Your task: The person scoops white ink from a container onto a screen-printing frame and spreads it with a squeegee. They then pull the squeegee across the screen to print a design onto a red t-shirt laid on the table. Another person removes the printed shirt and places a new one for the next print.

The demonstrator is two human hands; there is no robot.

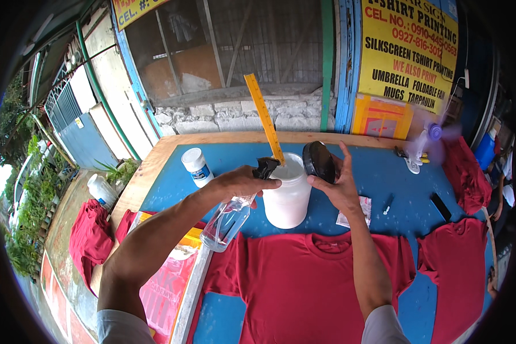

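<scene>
Blue-topped table (its rim bare wood), white tub, smaller white jar, red shirt spread flat, black slab

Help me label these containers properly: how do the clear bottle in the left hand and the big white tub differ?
The bottle is see-through; the tub is opaque white.
The bottle is slim, while the tub is clearly wider.
The bottle tilts in the left hand; the tub stands upright on the blue tabletop.
The bottle has a black top; the tub's mouth is uncovered.
Both are taller than wide.
</scene>
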